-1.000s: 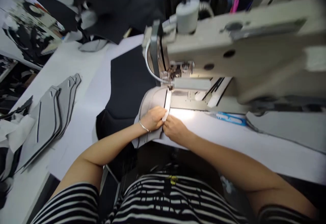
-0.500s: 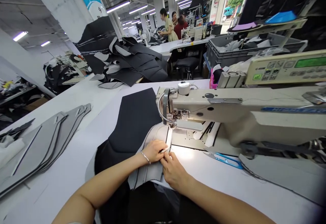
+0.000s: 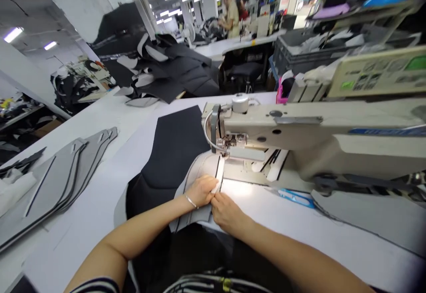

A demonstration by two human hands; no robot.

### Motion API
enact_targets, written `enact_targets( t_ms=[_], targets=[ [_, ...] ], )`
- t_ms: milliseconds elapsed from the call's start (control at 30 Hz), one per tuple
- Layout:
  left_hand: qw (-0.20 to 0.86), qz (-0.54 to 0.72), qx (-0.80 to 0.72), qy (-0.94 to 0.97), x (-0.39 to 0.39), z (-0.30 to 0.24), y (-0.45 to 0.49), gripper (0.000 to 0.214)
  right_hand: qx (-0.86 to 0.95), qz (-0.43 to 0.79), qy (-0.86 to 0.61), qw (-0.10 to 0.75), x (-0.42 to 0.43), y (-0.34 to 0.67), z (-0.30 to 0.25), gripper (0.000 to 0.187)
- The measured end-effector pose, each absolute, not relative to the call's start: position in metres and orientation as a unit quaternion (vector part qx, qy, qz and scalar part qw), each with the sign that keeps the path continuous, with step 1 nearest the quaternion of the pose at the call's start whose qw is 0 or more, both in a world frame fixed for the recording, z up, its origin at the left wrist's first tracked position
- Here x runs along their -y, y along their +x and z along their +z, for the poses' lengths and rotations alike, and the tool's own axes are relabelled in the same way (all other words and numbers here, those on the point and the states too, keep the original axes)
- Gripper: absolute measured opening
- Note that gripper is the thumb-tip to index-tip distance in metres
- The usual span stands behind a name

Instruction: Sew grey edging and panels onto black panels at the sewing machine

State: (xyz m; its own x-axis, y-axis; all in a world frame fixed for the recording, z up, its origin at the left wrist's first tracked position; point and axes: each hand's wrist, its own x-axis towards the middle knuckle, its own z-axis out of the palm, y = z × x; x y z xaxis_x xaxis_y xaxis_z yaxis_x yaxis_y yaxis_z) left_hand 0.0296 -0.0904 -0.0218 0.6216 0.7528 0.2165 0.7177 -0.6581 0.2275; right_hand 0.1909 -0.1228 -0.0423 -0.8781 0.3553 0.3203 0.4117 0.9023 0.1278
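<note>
At the near edge of the white table (image 3: 96, 208), the left hand (image 3: 200, 190) is lying with fingers closed, pinching a narrow white strip (image 3: 218, 178) against a pale grey fabric panel with black piping (image 3: 199, 168), while the right hand (image 3: 229, 214) is gripping the strip's near end with bunched fingertips. Strip and panel are reaching under the head of a cream sewing machine (image 3: 299, 133). A black fabric piece (image 3: 173, 146) is lying beneath them; blue-handled scissors (image 3: 296, 197) are resting to the right, stacked grey cut panels (image 3: 60, 182) well apart leftward.
</note>
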Motion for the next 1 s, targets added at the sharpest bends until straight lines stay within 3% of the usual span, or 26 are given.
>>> enact_targets(
  t_ms=[367, 767, 1000],
  targets=[
    [0.089, 0.118, -0.425, 0.893, 0.092, -0.013, 0.024, 0.013, 0.979, -0.028, -0.179, 0.095, 0.12, 0.188, -0.029, 0.03],
    [0.059, 0.137, -0.418, 0.896, 0.08, -0.013, 0.027, 0.019, 0.973, 0.059, -0.215, 0.061, 0.106, 0.192, -0.024, 0.032],
    [0.028, 0.104, -0.411, 0.905, 0.052, -0.014, 0.029, 0.018, 0.96, 0.078, -0.255, 0.085, 0.081, 0.195, -0.032, 0.033]
  ],
)
